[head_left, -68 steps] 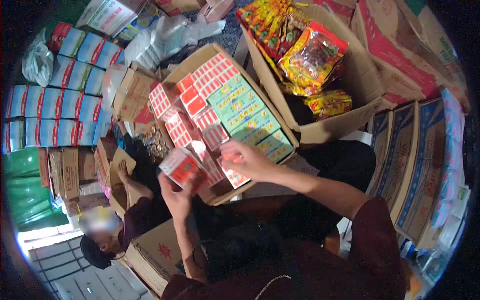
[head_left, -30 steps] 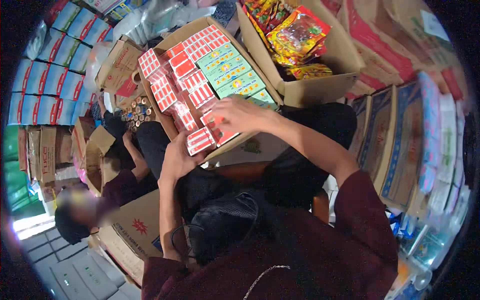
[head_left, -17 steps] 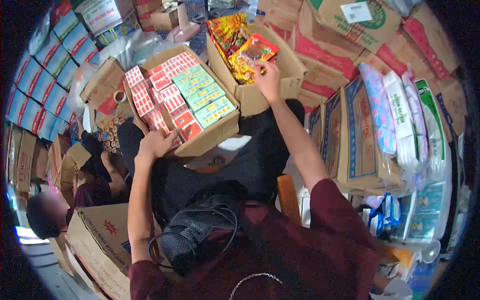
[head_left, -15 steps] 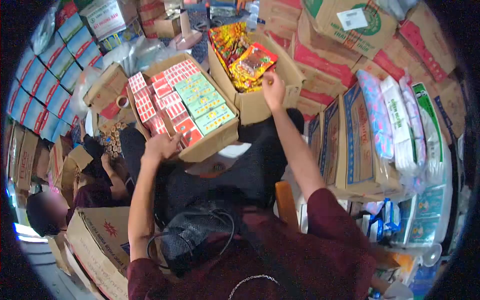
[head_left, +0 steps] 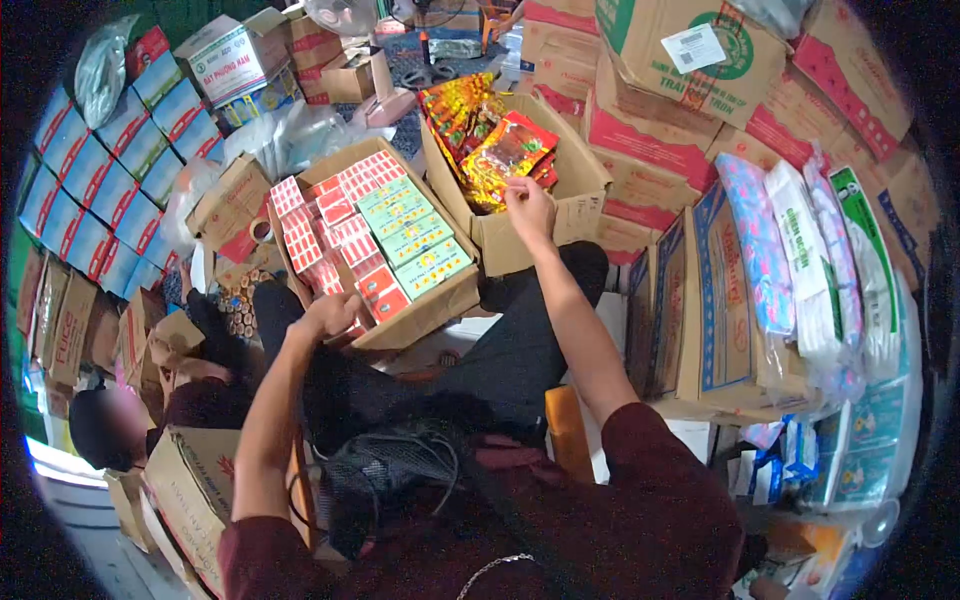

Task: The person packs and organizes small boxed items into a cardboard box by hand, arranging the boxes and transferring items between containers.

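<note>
An open carton leans across my lap, packed with small red-and-white boxes and a row of pale green boxes. At its near left corner, my left hand has its fingers curled over the rim, beside a red box. A second open carton stands behind it to the right, holding shiny red-and-gold packets. Over its near edge is my right hand, fingertips pinched at the lower edge of the top packet.
Stacked cartons rise at the back right. On the right, a large carton stands beside wrapped packages. Blue boxes are piled left. A co-worker sits low at the left near another carton.
My right hand has moved slightly left and down, its fingertips coming to the top packet's edge. The left hand has shifted a little toward the carton's rim. The view has tilted slightly.
</note>
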Demonstrator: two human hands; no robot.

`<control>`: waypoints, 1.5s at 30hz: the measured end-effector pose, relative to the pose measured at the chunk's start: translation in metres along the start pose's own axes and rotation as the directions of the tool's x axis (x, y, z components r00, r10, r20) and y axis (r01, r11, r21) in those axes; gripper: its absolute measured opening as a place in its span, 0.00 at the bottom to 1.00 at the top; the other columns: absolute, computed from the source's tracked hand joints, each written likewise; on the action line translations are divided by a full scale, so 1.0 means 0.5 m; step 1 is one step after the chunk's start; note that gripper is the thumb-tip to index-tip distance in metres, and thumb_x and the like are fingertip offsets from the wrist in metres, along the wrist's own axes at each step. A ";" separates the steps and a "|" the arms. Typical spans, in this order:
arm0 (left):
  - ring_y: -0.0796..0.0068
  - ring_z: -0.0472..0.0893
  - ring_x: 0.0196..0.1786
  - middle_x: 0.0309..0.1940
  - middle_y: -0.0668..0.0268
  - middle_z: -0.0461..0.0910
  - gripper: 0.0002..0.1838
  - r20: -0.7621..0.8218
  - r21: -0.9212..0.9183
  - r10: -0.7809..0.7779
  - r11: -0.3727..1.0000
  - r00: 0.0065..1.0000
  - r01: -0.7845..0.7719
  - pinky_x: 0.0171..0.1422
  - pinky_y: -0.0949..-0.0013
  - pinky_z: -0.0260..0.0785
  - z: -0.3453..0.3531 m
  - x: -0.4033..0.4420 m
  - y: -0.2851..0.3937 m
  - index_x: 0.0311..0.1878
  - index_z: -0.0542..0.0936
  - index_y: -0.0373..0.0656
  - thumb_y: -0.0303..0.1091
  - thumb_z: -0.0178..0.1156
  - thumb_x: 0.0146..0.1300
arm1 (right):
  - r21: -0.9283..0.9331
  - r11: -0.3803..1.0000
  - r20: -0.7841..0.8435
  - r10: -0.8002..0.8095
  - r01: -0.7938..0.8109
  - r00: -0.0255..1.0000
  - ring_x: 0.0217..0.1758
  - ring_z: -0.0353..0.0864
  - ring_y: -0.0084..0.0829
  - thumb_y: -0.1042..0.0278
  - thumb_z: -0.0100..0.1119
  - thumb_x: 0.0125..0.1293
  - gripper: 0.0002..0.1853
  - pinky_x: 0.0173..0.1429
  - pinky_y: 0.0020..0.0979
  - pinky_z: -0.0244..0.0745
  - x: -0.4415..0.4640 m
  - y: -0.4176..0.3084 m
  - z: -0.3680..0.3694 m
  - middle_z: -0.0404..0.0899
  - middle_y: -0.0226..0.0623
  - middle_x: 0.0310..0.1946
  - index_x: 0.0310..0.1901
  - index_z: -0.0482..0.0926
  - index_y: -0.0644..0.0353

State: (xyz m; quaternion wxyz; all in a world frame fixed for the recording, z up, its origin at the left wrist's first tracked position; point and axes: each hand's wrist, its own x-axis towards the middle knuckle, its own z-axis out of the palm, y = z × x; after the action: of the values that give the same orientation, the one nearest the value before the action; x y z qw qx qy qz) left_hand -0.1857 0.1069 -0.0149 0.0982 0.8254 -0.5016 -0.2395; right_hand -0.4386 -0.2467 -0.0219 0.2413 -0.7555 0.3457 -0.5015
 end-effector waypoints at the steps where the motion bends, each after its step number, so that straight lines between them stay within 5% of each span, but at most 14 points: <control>1: 0.38 0.82 0.58 0.50 0.36 0.83 0.32 0.021 -0.009 0.038 0.999 0.999 -0.038 0.65 0.48 0.73 -0.001 0.015 -0.017 0.56 0.84 0.37 0.57 0.44 0.72 | -0.004 1.000 0.004 -0.005 0.005 1.000 0.44 0.90 0.35 0.65 0.65 0.66 0.10 0.53 0.35 0.82 0.005 -0.005 0.004 0.90 0.39 0.40 0.45 0.87 0.58; 3: 0.38 0.82 0.59 0.51 0.37 0.83 0.32 0.036 -0.024 0.075 0.997 0.997 -0.075 0.65 0.49 0.72 0.001 0.031 -0.030 0.57 0.83 0.37 0.56 0.44 0.72 | -0.006 1.000 0.010 -0.016 0.016 1.000 0.44 0.90 0.36 0.64 0.65 0.66 0.10 0.53 0.36 0.82 0.000 -0.011 0.005 0.90 0.39 0.40 0.45 0.87 0.58; 7: 0.41 0.81 0.63 0.57 0.38 0.82 0.33 -0.024 -0.030 -0.125 0.992 0.992 0.124 0.68 0.51 0.71 0.020 0.075 -0.050 0.62 0.82 0.40 0.58 0.44 0.73 | -0.091 0.988 0.061 -0.123 0.128 0.991 0.44 0.91 0.35 0.65 0.65 0.66 0.10 0.53 0.38 0.82 -0.010 0.000 -0.003 0.91 0.37 0.40 0.45 0.87 0.59; 11: 0.43 0.78 0.67 0.62 0.38 0.80 0.39 0.160 -0.157 -0.165 0.969 0.973 0.190 0.72 0.53 0.68 0.036 0.138 -0.179 0.65 0.80 0.37 0.64 0.46 0.72 | 0.036 0.991 0.030 -0.131 0.130 0.991 0.44 0.90 0.35 0.66 0.64 0.66 0.09 0.54 0.40 0.81 0.003 0.007 0.007 0.91 0.35 0.40 0.44 0.87 0.58; 15: 0.45 0.77 0.69 0.64 0.37 0.78 0.48 0.260 -0.196 0.161 0.974 0.952 -0.111 0.75 0.54 0.66 -0.023 0.070 -0.086 0.67 0.77 0.30 0.71 0.48 0.68 | -0.052 0.996 0.028 -0.070 0.072 0.997 0.44 0.90 0.32 0.66 0.65 0.67 0.07 0.57 0.38 0.77 -0.012 0.013 0.012 0.91 0.33 0.40 0.44 0.87 0.56; 18: 0.46 0.78 0.68 0.64 0.41 0.80 0.44 0.236 -0.112 -0.128 0.981 0.963 0.158 0.75 0.55 0.66 0.003 0.104 -0.082 0.67 0.77 0.31 0.67 0.44 0.72 | -0.069 0.997 0.058 -0.013 0.017 0.998 0.46 0.89 0.27 0.63 0.65 0.68 0.08 0.66 0.39 0.68 -0.006 0.001 0.022 0.91 0.30 0.40 0.44 0.87 0.53; 23: 0.45 0.78 0.68 0.65 0.47 0.80 0.38 0.210 -0.059 -0.169 0.981 0.963 0.185 0.75 0.56 0.66 -0.016 0.074 -0.023 0.69 0.77 0.38 0.62 0.40 0.76 | -0.131 0.991 0.123 0.044 -0.028 0.991 0.48 0.89 0.24 0.60 0.63 0.69 0.08 0.73 0.44 0.58 -0.010 -0.009 0.030 0.91 0.26 0.40 0.45 0.87 0.50; 26: 0.46 0.79 0.66 0.65 0.50 0.81 0.35 0.233 -0.116 0.157 0.984 0.960 -0.133 0.73 0.56 0.68 -0.001 0.052 -0.038 0.68 0.79 0.43 0.61 0.39 0.77 | -0.061 0.998 0.132 0.027 -0.019 0.991 0.48 0.88 0.23 0.58 0.62 0.70 0.09 0.75 0.49 0.51 -0.013 0.011 0.032 0.91 0.23 0.41 0.45 0.87 0.49; 30: 0.48 0.81 0.63 0.63 0.47 0.81 0.35 0.204 -0.290 0.028 0.956 0.979 0.033 0.70 0.55 0.70 0.022 0.048 -0.128 0.65 0.79 0.39 0.60 0.42 0.75 | -0.016 0.999 0.170 0.048 -0.046 0.984 0.48 0.88 0.22 0.58 0.62 0.71 0.09 0.76 0.46 0.52 -0.014 0.015 0.023 0.91 0.23 0.42 0.45 0.87 0.49; 35: 0.47 0.85 0.56 0.53 0.42 0.85 0.32 0.220 -0.284 0.118 0.957 0.968 -0.052 0.63 0.54 0.73 0.019 0.057 -0.121 0.56 0.83 0.35 0.55 0.44 0.72 | -0.047 0.996 0.157 0.083 -0.077 0.984 0.49 0.88 0.23 0.59 0.61 0.71 0.10 0.77 0.47 0.54 -0.004 -0.001 0.024 0.91 0.26 0.42 0.46 0.86 0.52; 38: 0.45 0.86 0.50 0.44 0.40 0.87 0.29 0.101 0.069 -0.240 0.970 0.965 0.234 0.55 0.51 0.77 -0.007 0.041 0.023 0.48 0.87 0.35 0.53 0.49 0.70 | 0.157 0.987 0.129 0.022 -0.043 0.991 0.46 0.89 0.31 0.61 0.60 0.70 0.10 0.70 0.53 0.65 0.000 0.010 0.035 0.90 0.31 0.42 0.48 0.85 0.52; 41: 0.54 0.88 0.45 0.39 0.42 0.88 0.28 -0.095 0.068 -0.297 0.950 0.950 0.304 0.49 0.53 0.78 0.004 0.026 0.083 0.43 0.88 0.36 0.54 0.52 0.70 | 0.321 0.939 0.062 0.105 -0.119 0.993 0.50 0.88 0.31 0.61 0.59 0.72 0.12 0.69 0.45 0.72 0.010 -0.014 0.040 0.89 0.36 0.45 0.49 0.84 0.57; 43: 0.58 0.89 0.43 0.36 0.43 0.88 0.28 -0.196 0.059 -0.321 0.939 0.927 0.338 0.46 0.54 0.79 0.009 0.005 0.091 0.40 0.89 0.36 0.55 0.54 0.70 | 0.402 0.904 0.032 0.146 -0.146 0.989 0.52 0.88 0.31 0.61 0.58 0.72 0.13 0.68 0.40 0.75 0.036 -0.016 0.043 0.89 0.39 0.46 0.49 0.84 0.60; 45: 0.68 0.88 0.41 0.36 0.49 0.88 0.25 -0.195 -0.290 -0.401 0.895 0.895 0.338 0.42 0.59 0.79 0.007 -0.013 0.091 0.42 0.89 0.37 0.51 0.54 0.72 | 0.676 0.601 0.082 0.514 -0.427 0.854 0.53 0.87 0.34 0.60 0.61 0.71 0.14 0.65 0.41 0.79 0.124 0.026 0.051 0.88 0.40 0.50 0.50 0.84 0.59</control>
State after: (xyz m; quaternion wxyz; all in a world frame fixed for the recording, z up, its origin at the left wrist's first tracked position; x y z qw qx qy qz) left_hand -0.2256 0.0913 0.0023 0.2152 0.9107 -0.2838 -0.2090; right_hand -0.4027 -0.3020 -0.0043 0.5992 -0.4656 0.3413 -0.5547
